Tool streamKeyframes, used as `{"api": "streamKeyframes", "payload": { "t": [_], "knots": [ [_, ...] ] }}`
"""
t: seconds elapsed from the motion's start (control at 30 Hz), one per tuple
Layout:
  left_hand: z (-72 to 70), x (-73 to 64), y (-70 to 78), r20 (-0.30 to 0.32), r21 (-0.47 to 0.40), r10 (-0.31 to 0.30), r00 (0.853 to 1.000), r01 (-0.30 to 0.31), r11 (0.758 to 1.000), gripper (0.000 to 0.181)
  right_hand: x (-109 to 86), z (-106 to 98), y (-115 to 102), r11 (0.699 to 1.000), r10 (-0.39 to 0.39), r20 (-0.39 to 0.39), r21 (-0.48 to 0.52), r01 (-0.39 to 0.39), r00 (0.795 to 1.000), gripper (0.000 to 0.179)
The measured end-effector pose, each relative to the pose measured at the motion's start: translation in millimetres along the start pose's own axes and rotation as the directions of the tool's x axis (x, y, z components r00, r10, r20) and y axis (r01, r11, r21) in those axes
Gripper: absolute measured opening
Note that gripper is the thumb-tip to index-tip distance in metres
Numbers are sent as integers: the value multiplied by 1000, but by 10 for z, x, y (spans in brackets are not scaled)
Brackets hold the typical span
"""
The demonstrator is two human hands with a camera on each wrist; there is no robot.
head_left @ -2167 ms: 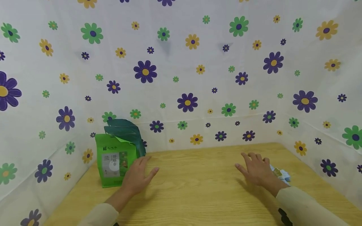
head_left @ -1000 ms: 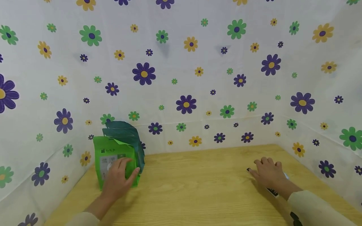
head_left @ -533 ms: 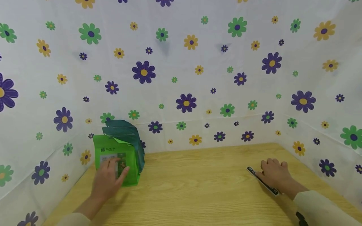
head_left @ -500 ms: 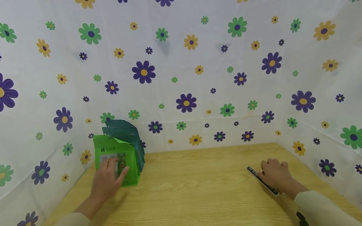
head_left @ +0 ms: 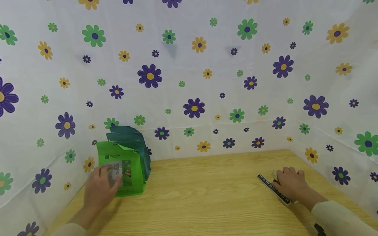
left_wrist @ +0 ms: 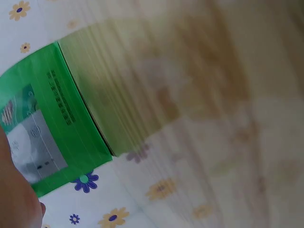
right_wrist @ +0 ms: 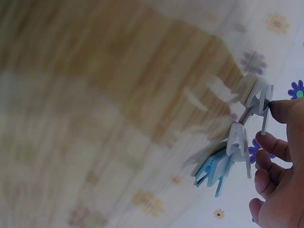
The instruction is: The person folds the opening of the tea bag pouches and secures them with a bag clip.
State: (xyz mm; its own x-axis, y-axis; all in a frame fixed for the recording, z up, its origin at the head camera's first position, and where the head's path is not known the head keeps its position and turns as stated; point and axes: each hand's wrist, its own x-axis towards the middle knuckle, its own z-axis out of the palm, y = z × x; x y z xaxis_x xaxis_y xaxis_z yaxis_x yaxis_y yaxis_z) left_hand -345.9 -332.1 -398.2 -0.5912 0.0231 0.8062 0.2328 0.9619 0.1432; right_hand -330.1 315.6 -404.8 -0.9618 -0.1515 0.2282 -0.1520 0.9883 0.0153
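Green printed bag (head_left: 134, 175) with Chinese lettering stands at the left of the wood-grain table (head_left: 200, 193). A dark teal bag (head_left: 130, 136) stands behind it. My left hand (head_left: 97, 190) is before the green bag's left side, fingers loosely bent and overlapping it; contact is unclear. A black strip (head_left: 281, 195) with white marks lies at the right, by my right hand (head_left: 295, 186). In the right wrist view, my thumb is at a white clip (right_wrist: 259, 97), with the other fingers loosely curled below. A second white clip (right_wrist: 237, 140) and light-blue clips (right_wrist: 213, 166) are nearby.
White flower-printed cloth (head_left: 189, 59) walls in the table's back and both sides. Both wrist views show the table top close up, blurred and with reflections.
My left hand has moved left across the front of the green bag. Rightward and nearer, my right hand has shifted, uncovering the black strip and covering a blue-and-gold patch. The bags stay put.
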Motion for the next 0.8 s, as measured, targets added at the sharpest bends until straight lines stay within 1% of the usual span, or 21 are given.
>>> {"api": "streamKeyframes", "payload": {
  "t": [0.1, 0.17, 0.23, 0.3, 0.33, 0.37, 0.43, 0.5, 0.53, 0.57, 0.6, 0.63, 0.73, 0.8],
  "knots": [
    [-17, 2, -63, 15, 19, -68, 998, 68, 998, 64, 4, -7, 6, 1000, -8, -3, -5, 8, 1000, 28],
    [-27, 11, -91, 31, 22, -121, 992, 120, 993, 71, 5, -10, 6, 1000, -15, -12, -7, 15, 1000, 27],
    [-39, 14, -103, 64, 27, -172, 983, 171, 985, 77, 8, -6, 8, 1000, -18, -20, -13, 18, 1000, 26],
    [-45, 13, -122, 119, 33, -232, 965, 229, 973, 83, 7, -3, 8, 1000, -20, -20, -18, 19, 1000, 26],
    [-44, 13, -136, 155, 37, -260, 953, 258, 965, 87, 6, -2, 7, 1000, -20, -17, -15, 20, 1000, 26],
    [-44, 12, -149, 200, 37, -285, 937, 284, 958, 92, 4, -2, 5, 1000, -20, -11, -15, 19, 1000, 26],
    [-40, 14, -182, 302, 24, -330, 894, 339, 941, 101, 0, 0, 0, 1000, -19, -3, -17, 19, 1000, 26],
    [-29, 18, -216, 396, -2, -357, 846, 390, 921, 107, 2, 4, -1, 1000, -18, 3, -21, 18, 1000, 25],
    [-24, 20, -233, 436, -19, -356, 827, 404, 915, 109, 4, 7, -1, 1000, -18, 6, -24, 18, 1000, 25],
    [-18, 21, -248, 468, -40, -350, 812, 415, 909, 109, 7, 10, 1, 999, -17, 7, -30, 18, 1000, 25],
    [-13, 23, -260, 494, -65, -342, 799, 426, 902, 109, 11, 13, 3, 999, -17, 8, -33, 17, 1000, 25],
    [-9, 23, -269, 512, -86, -334, 791, 435, 896, 108, 13, 16, 4, 999, -16, 7, -34, 17, 1000, 25],
    [-3, 24, -281, 547, -124, -305, 780, 436, 891, 107, 18, 28, 10, 999, -12, 6, -34, 12, 1000, 26],
    [-4, 23, -281, 566, -135, -308, 765, 454, 880, 109, 20, 37, 12, 1000, -11, 8, -28, 11, 1000, 26]
  ]
}}
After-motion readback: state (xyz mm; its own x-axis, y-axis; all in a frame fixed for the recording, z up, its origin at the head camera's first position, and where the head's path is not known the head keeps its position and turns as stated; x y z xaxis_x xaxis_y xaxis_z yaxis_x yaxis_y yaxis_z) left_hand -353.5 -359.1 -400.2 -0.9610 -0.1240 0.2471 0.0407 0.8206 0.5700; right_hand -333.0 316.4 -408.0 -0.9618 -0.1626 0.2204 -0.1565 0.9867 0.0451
